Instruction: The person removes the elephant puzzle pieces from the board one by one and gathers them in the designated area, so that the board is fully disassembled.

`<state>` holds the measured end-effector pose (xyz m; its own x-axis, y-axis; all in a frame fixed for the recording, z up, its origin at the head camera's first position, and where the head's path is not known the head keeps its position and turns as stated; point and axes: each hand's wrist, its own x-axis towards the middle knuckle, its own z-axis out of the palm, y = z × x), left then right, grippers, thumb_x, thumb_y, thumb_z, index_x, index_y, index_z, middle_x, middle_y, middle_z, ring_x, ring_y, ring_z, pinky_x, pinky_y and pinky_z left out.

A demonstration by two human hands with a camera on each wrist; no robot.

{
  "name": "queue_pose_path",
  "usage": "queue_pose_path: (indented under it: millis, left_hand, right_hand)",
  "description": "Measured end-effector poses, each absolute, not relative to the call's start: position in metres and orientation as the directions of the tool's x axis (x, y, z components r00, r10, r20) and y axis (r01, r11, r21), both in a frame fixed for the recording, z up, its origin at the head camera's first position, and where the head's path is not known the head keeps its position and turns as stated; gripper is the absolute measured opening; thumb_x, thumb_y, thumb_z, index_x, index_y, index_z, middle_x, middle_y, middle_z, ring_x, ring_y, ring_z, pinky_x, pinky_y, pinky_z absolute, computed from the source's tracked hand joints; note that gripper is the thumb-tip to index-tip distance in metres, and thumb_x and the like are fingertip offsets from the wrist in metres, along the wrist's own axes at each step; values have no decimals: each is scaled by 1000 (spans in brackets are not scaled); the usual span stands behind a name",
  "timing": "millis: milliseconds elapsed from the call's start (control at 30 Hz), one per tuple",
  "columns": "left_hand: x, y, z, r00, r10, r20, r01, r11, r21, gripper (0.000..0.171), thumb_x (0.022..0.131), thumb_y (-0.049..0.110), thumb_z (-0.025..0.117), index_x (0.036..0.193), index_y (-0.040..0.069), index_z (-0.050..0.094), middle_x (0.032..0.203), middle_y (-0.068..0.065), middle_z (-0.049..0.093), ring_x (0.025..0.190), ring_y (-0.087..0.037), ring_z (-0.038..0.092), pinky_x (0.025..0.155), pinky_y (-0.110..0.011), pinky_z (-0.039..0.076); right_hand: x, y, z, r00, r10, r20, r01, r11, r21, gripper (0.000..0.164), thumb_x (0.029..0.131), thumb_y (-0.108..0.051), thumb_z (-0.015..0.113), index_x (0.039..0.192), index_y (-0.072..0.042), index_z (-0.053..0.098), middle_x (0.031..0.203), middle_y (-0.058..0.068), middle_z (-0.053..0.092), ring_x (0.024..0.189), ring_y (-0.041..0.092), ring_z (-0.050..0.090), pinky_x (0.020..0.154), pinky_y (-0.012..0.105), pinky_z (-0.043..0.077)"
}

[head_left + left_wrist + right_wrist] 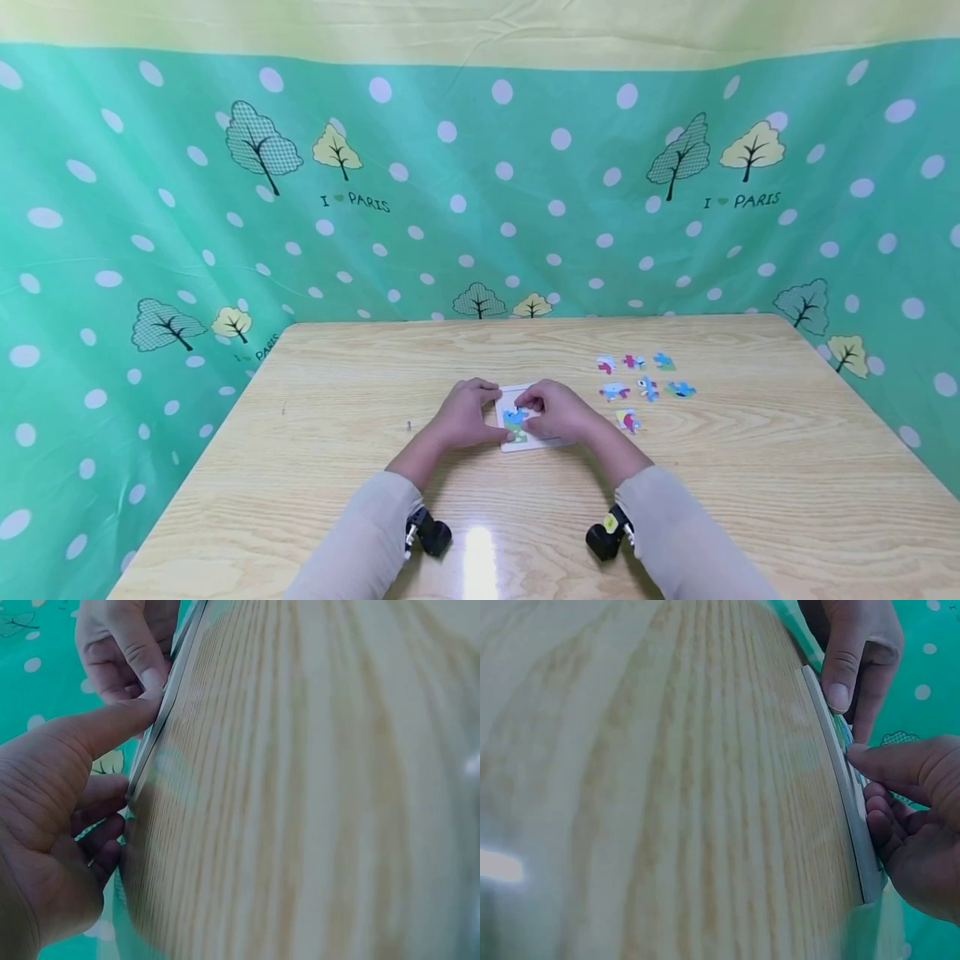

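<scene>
A small white-bordered puzzle tray [536, 446] lies flat on the table between my two hands. Its left part shows joined pieces with a blue and green picture [513, 419]. My left hand [465, 414] holds the tray's left side, thumb at the near part and fingers around the far corner. Over the tray my right hand [558, 410] bends its fingers and pinches a puzzle piece, mostly hidden by the fingers, against the blue part of the picture. In the right wrist view the right thumb [889, 761] sits right at the tray's edge [847, 799].
Several loose puzzle pieces [648, 388] lie in rough rows to the right of the tray, the nearest a red and yellow piece [628, 421]. A tiny grey object [408, 426] lies left of my left hand. A dotted green curtain [480, 183] hangs behind the table.
</scene>
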<state>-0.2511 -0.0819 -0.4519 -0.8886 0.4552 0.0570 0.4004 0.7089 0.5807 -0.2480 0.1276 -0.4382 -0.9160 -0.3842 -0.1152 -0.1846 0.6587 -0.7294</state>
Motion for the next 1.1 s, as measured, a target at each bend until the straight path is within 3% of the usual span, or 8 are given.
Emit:
queue_pose_path:
  millis: [333, 700, 1100]
  left_hand:
    - [-252, -81, -453, -895, 444, 55, 386, 705, 595, 76, 76, 34, 94, 135, -5, 64, 142, -17, 58, 133, -36, 50, 114, -46, 41]
    - [-253, -81, -455, -898, 438, 40, 371, 707, 602, 77, 76, 35, 94, 137, -3, 64, 143, -16, 58, 133, -36, 49, 114, -45, 41]
    - [-251, -80, -451, -898, 438, 45, 380, 719, 583, 77, 76, 35, 94, 136, -4, 64, 142, -16, 59, 131, -35, 51, 113, -45, 41]
  right_hand:
    - [-250, 126, -438, -913, -390, -118, -167, 623, -764, 27, 86, 6, 76, 109, -2, 67, 98, 5, 60, 93, 20, 54, 89, 36, 49]
    - [-250, 125, -440, -918, -390, -70, -189, 587, -787, 21, 88, 9, 71, 101, -5, 63, 89, 5, 59, 83, 17, 54, 76, 30, 48]
    - [-252, 123, -440, -922, -386, -38, -201, 558, -805, 16, 92, 9, 63, 98, -5, 65, 85, 3, 60, 82, 17, 55, 79, 33, 47]
